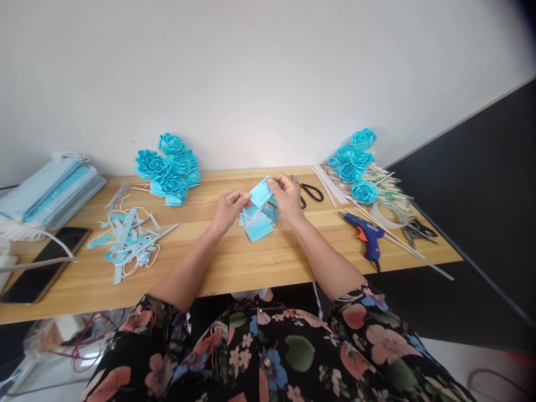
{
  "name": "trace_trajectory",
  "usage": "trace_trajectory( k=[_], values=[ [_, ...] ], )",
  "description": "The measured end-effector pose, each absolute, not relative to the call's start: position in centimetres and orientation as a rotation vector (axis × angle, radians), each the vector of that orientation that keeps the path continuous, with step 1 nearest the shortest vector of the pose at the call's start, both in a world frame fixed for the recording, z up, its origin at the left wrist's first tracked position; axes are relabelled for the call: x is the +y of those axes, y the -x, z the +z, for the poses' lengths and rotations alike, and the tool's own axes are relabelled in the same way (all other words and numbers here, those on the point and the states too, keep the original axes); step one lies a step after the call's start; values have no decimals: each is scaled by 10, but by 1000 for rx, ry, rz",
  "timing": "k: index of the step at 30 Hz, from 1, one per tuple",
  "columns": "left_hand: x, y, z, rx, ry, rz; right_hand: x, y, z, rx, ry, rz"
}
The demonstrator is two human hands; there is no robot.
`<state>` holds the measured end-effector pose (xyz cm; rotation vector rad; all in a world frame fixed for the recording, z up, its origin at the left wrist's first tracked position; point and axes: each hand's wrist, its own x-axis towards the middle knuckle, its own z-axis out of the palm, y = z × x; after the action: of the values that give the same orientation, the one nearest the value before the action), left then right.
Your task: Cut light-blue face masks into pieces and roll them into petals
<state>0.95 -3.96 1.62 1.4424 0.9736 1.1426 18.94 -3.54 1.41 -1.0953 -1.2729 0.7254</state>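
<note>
Both my hands meet over the middle of the wooden table (259, 262). My left hand (229, 207) pinches the lower left edge of a light blue piece of mask cloth (260, 194). My right hand (285, 195) pinches its upper right corner, so the piece is held up between them. Right under it lies a small heap of cut blue cloth pieces (257, 223).
Blue cloth roses (170, 167) sit at the back left, more roses on sticks (355, 164) at the back right. Black scissors (309, 192), a blue glue gun (366, 234), wooden sticks, cut strips (128, 240), a phone (46, 262) and stacked masks (50, 192) also lie here.
</note>
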Motion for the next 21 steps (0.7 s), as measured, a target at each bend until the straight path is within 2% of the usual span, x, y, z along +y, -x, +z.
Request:
trace_trajectory(
  k=[21],
  values=[
    [-39, -9, 13, 1033, -1465, 1081, -37, -186, 15, -1307, 1094, 707]
  ],
)
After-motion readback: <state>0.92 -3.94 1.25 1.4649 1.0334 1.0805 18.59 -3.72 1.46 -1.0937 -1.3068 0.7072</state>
